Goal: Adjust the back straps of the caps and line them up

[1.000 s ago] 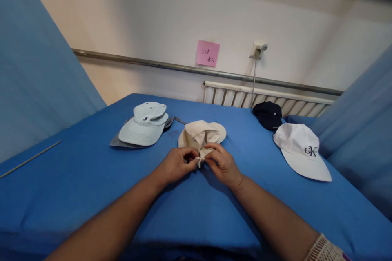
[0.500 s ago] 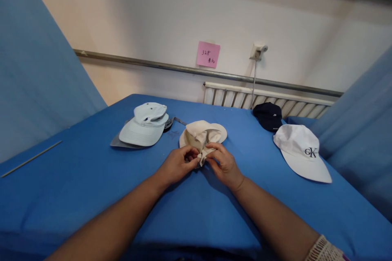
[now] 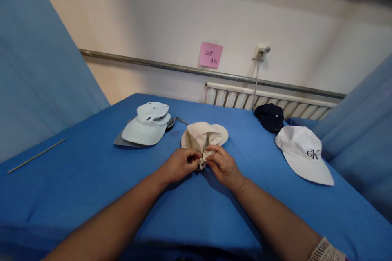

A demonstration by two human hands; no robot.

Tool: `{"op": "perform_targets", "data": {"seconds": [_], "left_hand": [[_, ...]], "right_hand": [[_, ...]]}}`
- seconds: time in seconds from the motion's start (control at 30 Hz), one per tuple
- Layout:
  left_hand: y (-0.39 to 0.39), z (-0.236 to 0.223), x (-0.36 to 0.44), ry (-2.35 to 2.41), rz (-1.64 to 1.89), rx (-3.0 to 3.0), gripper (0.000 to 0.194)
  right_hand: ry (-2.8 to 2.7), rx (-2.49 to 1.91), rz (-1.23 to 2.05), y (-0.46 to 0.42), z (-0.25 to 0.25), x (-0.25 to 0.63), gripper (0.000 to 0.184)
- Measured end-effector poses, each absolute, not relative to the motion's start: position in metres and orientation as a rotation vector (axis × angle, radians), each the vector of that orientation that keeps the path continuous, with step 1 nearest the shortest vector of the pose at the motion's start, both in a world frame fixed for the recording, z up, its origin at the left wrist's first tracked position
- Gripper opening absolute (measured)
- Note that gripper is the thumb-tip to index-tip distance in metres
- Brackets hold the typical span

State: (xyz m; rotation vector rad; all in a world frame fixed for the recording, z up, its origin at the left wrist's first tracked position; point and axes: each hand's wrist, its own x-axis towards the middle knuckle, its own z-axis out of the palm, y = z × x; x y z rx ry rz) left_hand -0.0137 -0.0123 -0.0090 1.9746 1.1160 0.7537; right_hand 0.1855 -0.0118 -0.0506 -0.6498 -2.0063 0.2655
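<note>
A beige cap [image 3: 196, 131] lies in the middle of the blue table, its brim toward the far right and its inside partly showing. My left hand [image 3: 181, 166] pinches the cap's near edge from the left. From the right, my right hand [image 3: 224, 166] grips the same edge, thumb and fingers closed on the fabric. Both hands almost meet over a bunched bit of strap or cloth; its detail is too small to make out.
A pale blue cap [image 3: 147, 124] rests on a grey one at the left. On the right are a navy cap [image 3: 269, 117] and a white cap [image 3: 301, 155] with black letters. A thin stick [image 3: 36, 155] lies far left. A radiator [image 3: 226, 96] stands behind the blue table [image 3: 101, 179].
The whole view has shifted slightly, with everything a little further right. Both hands stay on the cap's near edge, and the cloth between their fingertips has moved a little.
</note>
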Motion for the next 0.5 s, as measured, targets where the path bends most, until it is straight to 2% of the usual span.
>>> {"op": "perform_targets", "data": {"seconds": [0.17, 0.43, 0.5], "left_hand": [[-0.012, -0.015, -0.009, 1.181, 0.860, 1.883, 0.018], [-0.021, -0.009, 0.000, 1.172, 0.849, 2.007, 0.040], [-0.021, -0.013, 0.002, 1.243, 0.843, 2.077, 0.038]], "right_hand": [[-2.008, -0.648, 0.220, -0.011, -0.050, 0.185, 0.016], [-1.982, -0.872, 0.039, -0.012, -0.046, 0.182, 0.013], [-2.002, -0.924, 0.013, -0.014, -0.045, 0.179, 0.014]]}}
